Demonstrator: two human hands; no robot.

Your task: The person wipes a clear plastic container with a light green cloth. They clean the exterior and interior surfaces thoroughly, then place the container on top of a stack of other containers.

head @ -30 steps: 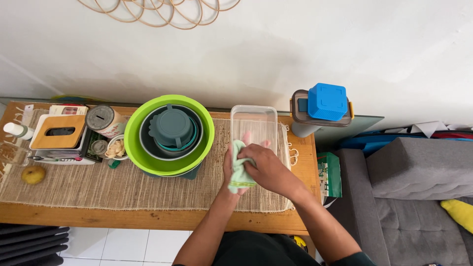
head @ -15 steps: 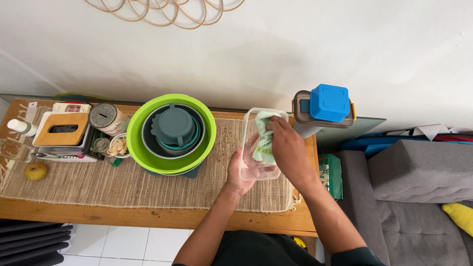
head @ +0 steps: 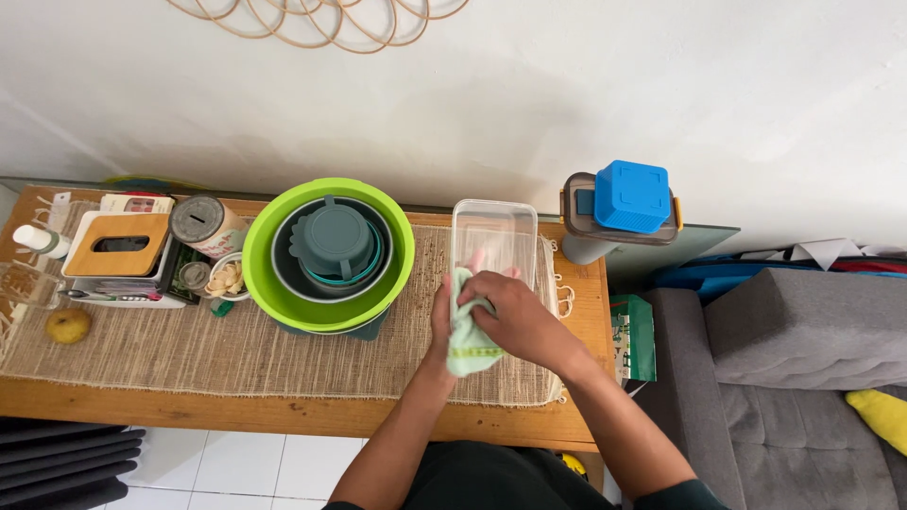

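Right hand presses green cloth into clear container.

Bare forearms, bare left hand, bare right hand, dark clothing at the torso

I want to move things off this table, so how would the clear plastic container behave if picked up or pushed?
The clear plastic container looks thin-walled and empty, so it is probably light and a bit flexible. Its smooth sides may be slippery, yet the woven mat under it should slow any sliding. Low and rectangular, it seems unlikely to tip or roll.
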